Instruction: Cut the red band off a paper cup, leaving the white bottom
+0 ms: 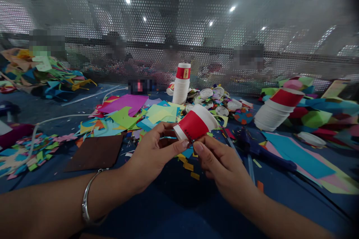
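Note:
A red and white paper cup (193, 124) lies tilted on its side in the air, its wide rim toward the upper right. My left hand (157, 149) is closed round its narrow base end, thumb below and fingers behind. My right hand (220, 160) is closed in a pinch at the cup's lower side, thumb against the forefinger. Whatever sits in that pinch, if anything, is too small or hidden to name. Small yellow paper pieces (188, 165) lie on the blue table (179, 209) below the hands.
Behind the cup rise a stack of paper cups (181, 91) and a heap of cut paper and white discs (206, 94). Another cup stack (273, 114) leans at right, near a blue glue gun (266, 153) with a cord. Brown sheets (97, 152) lie at left. A perforated screen (179, 18) stands behind.

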Tool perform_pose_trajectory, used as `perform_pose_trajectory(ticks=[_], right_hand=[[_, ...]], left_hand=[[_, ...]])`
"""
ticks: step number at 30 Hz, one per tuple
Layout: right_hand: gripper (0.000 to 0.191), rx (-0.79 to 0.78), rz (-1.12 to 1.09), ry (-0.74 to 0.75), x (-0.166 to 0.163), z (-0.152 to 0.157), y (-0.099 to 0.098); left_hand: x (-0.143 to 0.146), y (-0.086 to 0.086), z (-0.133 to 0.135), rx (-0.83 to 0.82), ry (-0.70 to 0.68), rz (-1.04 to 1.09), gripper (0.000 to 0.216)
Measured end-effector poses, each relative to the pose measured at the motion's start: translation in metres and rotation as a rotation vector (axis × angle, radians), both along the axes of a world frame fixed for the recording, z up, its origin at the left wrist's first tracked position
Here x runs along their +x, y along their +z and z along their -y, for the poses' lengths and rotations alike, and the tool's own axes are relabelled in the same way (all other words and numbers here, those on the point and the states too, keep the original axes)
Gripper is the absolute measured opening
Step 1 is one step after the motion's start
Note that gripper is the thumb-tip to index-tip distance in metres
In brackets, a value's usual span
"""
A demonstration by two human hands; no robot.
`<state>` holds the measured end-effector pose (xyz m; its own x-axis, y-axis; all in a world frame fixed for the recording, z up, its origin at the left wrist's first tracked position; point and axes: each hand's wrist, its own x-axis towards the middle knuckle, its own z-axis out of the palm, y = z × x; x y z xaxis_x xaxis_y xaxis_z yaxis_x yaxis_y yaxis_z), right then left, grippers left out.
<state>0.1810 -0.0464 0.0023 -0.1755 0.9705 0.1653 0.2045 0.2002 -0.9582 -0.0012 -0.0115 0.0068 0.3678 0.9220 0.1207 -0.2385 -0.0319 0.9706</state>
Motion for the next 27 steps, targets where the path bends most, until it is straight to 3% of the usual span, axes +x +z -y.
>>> perform_pose_trajectory(ticks=[14,21,27], right_hand=[[0.038,-0.019,0.011,0.003,0.0015,0.0001,-0.0014],[0.038,0.017,0.003,0.011,0.0001,-0.0036,-0.0023],[0.036,0.08,0.076,-0.006,0.0006,-0.002,0.0033]], left_hand=[[-0.0005,-0.0011,-0.0016,0.024,0.044,-0.004,0.044],[0.0022,-0.0013,-0.0023,0.068,0.027,0.013,0.041],[0.0004,0.0002,0.0001,0.007,0.0,0.039,0.04]])
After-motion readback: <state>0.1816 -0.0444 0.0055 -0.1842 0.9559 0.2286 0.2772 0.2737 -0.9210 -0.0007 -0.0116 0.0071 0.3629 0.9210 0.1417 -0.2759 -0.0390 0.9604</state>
